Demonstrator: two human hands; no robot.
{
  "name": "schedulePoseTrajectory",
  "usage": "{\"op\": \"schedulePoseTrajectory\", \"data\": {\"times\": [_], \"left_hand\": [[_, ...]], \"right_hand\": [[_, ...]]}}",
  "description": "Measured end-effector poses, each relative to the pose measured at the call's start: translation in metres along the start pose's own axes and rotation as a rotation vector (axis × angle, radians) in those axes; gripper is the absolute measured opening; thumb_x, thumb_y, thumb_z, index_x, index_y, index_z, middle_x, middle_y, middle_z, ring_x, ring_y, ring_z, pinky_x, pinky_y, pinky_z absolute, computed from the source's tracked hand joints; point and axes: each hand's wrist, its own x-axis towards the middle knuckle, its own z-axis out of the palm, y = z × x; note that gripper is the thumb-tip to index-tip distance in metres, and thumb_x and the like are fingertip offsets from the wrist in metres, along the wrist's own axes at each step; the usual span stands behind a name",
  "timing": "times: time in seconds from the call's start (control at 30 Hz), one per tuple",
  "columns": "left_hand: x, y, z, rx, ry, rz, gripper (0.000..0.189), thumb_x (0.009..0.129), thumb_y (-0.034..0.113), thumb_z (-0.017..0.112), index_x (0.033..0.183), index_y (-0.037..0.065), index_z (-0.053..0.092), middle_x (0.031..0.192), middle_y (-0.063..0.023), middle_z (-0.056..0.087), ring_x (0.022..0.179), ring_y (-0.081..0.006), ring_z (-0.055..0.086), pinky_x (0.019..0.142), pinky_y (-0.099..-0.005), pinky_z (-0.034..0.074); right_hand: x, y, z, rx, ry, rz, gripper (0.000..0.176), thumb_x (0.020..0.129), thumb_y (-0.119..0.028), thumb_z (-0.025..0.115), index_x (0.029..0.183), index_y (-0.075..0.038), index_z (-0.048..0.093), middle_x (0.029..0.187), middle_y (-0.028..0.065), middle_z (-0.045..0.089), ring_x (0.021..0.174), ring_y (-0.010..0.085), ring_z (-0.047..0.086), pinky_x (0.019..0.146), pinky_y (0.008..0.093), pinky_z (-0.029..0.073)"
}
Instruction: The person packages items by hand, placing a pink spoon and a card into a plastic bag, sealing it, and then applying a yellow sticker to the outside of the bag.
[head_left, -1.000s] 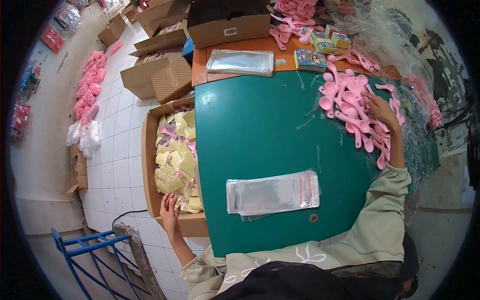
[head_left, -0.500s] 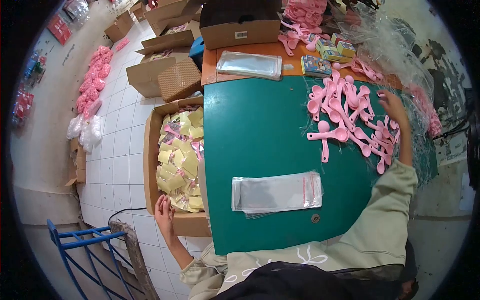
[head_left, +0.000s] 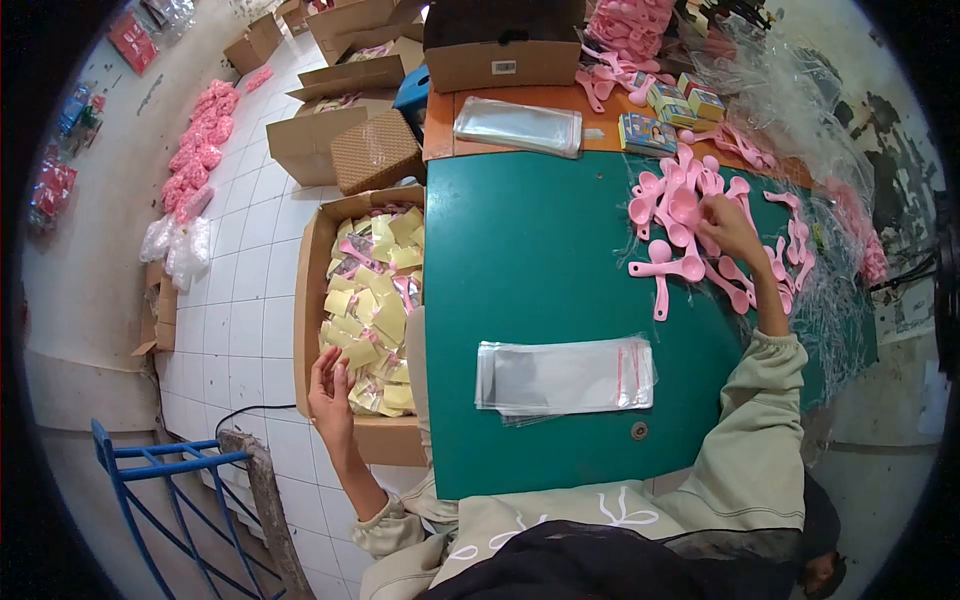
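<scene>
My right hand (head_left: 730,230) is over the heap of pink plastic spoons (head_left: 668,222) on the green table. Its fingers are closed at a pink spoon (head_left: 684,206), though the hand hides part of the grip. My left hand (head_left: 331,390) hovers at the near left edge of a cardboard box (head_left: 385,437), fingers loosely bent and apart, holding nothing. That box is full of clear packets with yellow cards (head_left: 368,315) and pink spoons inside. A stack of clear plastic sleeves (head_left: 560,378) lies flat near the front of the green table.
Along the back orange surface are another sleeve stack (head_left: 520,125), small printed boxes (head_left: 648,134) and a brown carton (head_left: 500,60). Crumpled clear plastic (head_left: 830,270) hangs at the right. A blue metal frame (head_left: 170,455) stands at lower left.
My right hand has moved left from the heap's right edge onto it, and spoons there have shifted. My left hand has risen slightly. The whole view has moved a little.
</scene>
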Motion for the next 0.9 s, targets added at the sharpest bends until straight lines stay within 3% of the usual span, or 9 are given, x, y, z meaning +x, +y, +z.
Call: {"op": "schedulePoseTrajectory", "data": {"times": [0.07,0.17,0.27,0.3,0.37,0.5,0.67,0.8,0.9], "left_hand": [[0.001,0.006,0.002,0.006,-0.014,0.064,0.032,0.094,0.012,0.049,0.124,0.003,0.047,0.124,-0.0079,0.052,0.111,-0.0162,0.052,0.087,-0.0272,0.045],[-0.002,0.04,0.018,0.083,-0.03,0.179,0.031,0.092,0.009,0.051,0.122,0.002,0.049,0.121,-0.0084,0.054,0.108,-0.0167,0.055,0.084,-0.027,0.046],[-0.008,0.081,0.05,0.13,-0.106,0.317,0.028,0.09,0.007,0.053,0.118,0.003,0.052,0.115,-0.0085,0.057,0.102,-0.0167,0.058,0.08,-0.027,0.048],[-0.012,0.093,0.061,0.138,-0.138,0.36,0.027,0.09,0.007,0.053,0.116,0.003,0.054,0.113,-0.0085,0.058,0.099,-0.0166,0.059,0.079,-0.027,0.049],[-0.022,0.12,0.089,0.196,-0.329,0.499,0.023,0.087,0.007,0.056,0.11,0.004,0.058,0.106,-0.0095,0.06,0.093,-0.0178,0.061,0.075,-0.029,0.051],[-0.032,0.115,0.151,0.389,-0.749,0.843,0.02,0.082,0.016,0.064,0.099,0.005,0.061,0.096,-0.0117,0.058,0.084,-0.0266,0.06,0.073,-0.0349,0.051],[-0.039,0.088,0.211,0.57,-0.924,0.895,0.024,0.079,0.021,0.067,0.097,0.007,0.06,0.1,-0.0108,0.055,0.086,-0.0275,0.058,0.072,-0.0372,0.049],[-0.037,0.078,0.223,0.634,-1.027,0.888,0.025,0.075,0.02,0.07,0.095,0.01,0.06,0.096,-0.0087,0.056,0.085,-0.0255,0.059,0.069,-0.0373,0.048],[-0.033,0.078,0.223,0.593,-1.103,0.726,0.024,0.074,0.018,0.071,0.092,0.009,0.06,0.088,-0.0081,0.06,0.081,-0.0241,0.061,0.067,-0.0362,0.048]], "right_hand": [[0.0,-0.003,-0.014,0.185,0.117,0.03,0.021,0.081,-0.01,0.055,0.1,-0.001,0.053,0.082,0.0113,0.058,0.071,0.0186,0.058,0.063,0.0317,0.045],[0.005,0.005,-0.042,-0.067,0.107,0.193,0.022,0.087,-0.006,0.045,0.108,-0.003,0.05,0.09,0.0116,0.057,0.08,0.0176,0.058,0.068,0.0301,0.045],[0.003,0.039,-0.043,-0.27,0.375,-0.175,0.024,0.088,-0.004,0.045,0.111,-0.003,0.051,0.092,0.0102,0.057,0.077,0.0152,0.058,0.067,0.0275,0.046],[-0.001,0.037,-0.045,-0.221,0.333,-0.154,0.024,0.088,-0.004,0.046,0.111,-0.003,0.052,0.093,0.0098,0.057,0.077,0.0146,0.058,0.066,0.0265,0.046],[-0.015,0.026,-0.051,-0.12,0.248,-0.112,0.024,0.088,-0.004,0.047,0.112,-0.004,0.054,0.097,0.009,0.057,0.077,0.0132,0.058,0.065,0.0245,0.046],[-0.035,-0.037,-0.06,0.037,0.292,0.027,0.025,0.085,-0.007,0.051,0.109,-0.004,0.059,0.092,0.015,0.062,0.081,0.0218,0.063,0.064,0.0311,0.05],[-0.06,-0.09,-0.049,0.215,0.306,0.138,0.022,0.086,-0.007,0.053,0.107,-0.003,0.059,0.086,0.0128,0.065,0.069,0.0173,0.062,0.063,0.0267,0.049],[-0.086,-0.113,-0.029,0.323,0.256,0.05,0.019,0.087,-0.005,0.054,0.106,0.0,0.056,0.081,0.0095,0.063,0.063,0.0128,0.058,0.06,0.0236,0.046],[-0.106,-0.138,-0.015,0.546,0.26,0.11,0.018,0.086,-0.002,0.057,0.104,0.001,0.054,0.078,0.0069,0.061,0.063,0.01,0.056,0.059,0.0224,0.045]]}}
